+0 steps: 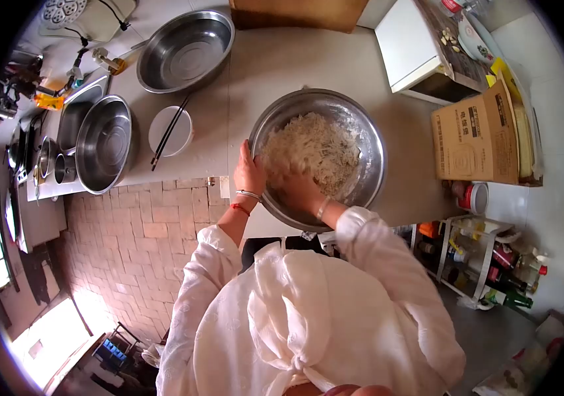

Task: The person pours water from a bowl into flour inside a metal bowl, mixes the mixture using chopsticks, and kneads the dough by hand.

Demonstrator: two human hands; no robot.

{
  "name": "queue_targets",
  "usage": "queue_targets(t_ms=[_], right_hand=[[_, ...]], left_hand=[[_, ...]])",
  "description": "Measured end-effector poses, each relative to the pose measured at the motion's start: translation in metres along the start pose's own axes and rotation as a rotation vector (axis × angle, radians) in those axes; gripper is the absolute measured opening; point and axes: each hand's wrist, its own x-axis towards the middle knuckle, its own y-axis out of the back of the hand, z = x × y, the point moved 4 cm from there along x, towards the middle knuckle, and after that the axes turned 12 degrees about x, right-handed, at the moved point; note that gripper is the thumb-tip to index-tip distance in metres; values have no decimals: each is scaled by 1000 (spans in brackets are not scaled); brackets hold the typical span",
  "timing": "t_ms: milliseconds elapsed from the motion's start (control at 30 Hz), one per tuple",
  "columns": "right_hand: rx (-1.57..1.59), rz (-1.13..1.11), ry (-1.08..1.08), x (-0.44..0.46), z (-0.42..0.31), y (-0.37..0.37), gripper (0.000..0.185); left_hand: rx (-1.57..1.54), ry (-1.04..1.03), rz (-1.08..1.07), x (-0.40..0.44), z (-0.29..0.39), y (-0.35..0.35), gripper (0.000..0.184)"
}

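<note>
A wide stainless steel basin (369, 129) stands on the counter in front of me, holding crumbly, shaggy flour dough (321, 148). On the basin's left rim is my left hand (249, 173), closed around the edge with the thumb up. My right hand (300, 191) reaches inside, into the near left part of the dough. Motion blur and dough hide its fingers, so their pose cannot be made out. Whitish flour smears coat the inner wall on the right.
To the left, a white bowl (178, 137) carries dark chopsticks (170, 132) across its top. Two more metal basins, one at the back (186, 56) and one at the left edge (105, 144), sit nearby. A cardboard box (476, 138) and a bottle rack (473, 254) are at right.
</note>
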Motion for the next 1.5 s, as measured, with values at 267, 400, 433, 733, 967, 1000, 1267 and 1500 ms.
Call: queue_targets(t_ms=[267,400,433,733,967,1000,1267,1500], right_hand=[[-383,-40,-431,17,132,-9,56],[-241,1,-265,24,5,5,58],[-119,-20,-69,0,4,2,57],[-25,233,-379,50,82,2,54],[-277,-219,46,-35,72,29,54],[-330,-186,-87,-30,82,45,59],[57,124,126,13,-5,8,51],[-373,304,-392,7,148,12,61]], left_hand=[[-41,-4,-39,2,5,5,52],[10,3,-72,2,5,4,52],[-11,-14,-57,1,4,4,53],[-37,-32,-27,4,10,-1,55],[-58,-62,34,2,9,-7,55],[-55,-66,49,1,7,-10,55],[9,-3,6,0,4,-8,56],[-4,6,-55,2,21,1,56]])
